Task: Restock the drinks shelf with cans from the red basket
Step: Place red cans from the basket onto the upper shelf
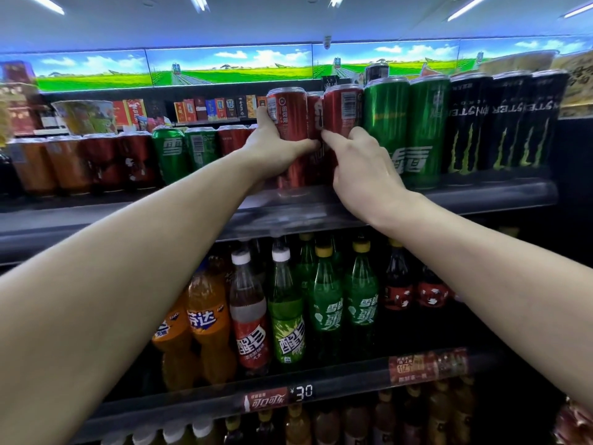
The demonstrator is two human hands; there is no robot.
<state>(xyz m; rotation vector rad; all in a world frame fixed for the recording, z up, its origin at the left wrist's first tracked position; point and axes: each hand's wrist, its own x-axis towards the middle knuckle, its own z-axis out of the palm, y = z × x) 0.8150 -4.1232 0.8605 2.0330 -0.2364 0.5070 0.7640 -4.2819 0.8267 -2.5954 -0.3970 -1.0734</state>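
- A person faces a chilled drinks shelf (321,207) in a shop, both bare arms stretched forward to its upper tier.
- The left hand (272,146) wraps a tall red can (288,123), thumb across the front and fingers round its left side; this grip is grasping the can, which stands upright at the shelf's front edge.
- The right hand (362,168) curls round the lower part of a second red can (341,107), thumb pointing left toward the first can; this grip is also grasping.
- A third red can (313,114) shows in the narrow gap between the two held ones.
- Just right of them stand green cans (407,123), then black energy-drink cans (500,120). To the left, set further back, runs a row of orange, red and green cans (106,159).
- Below hang bottles (288,303) of orange, red and green soft drinks, with a price strip reading 30.
- The red basket is not in view, so how many cans remain cannot be told.
- Judging by this, restocking is under way: two red cans are being seated in the row, not yet let go.
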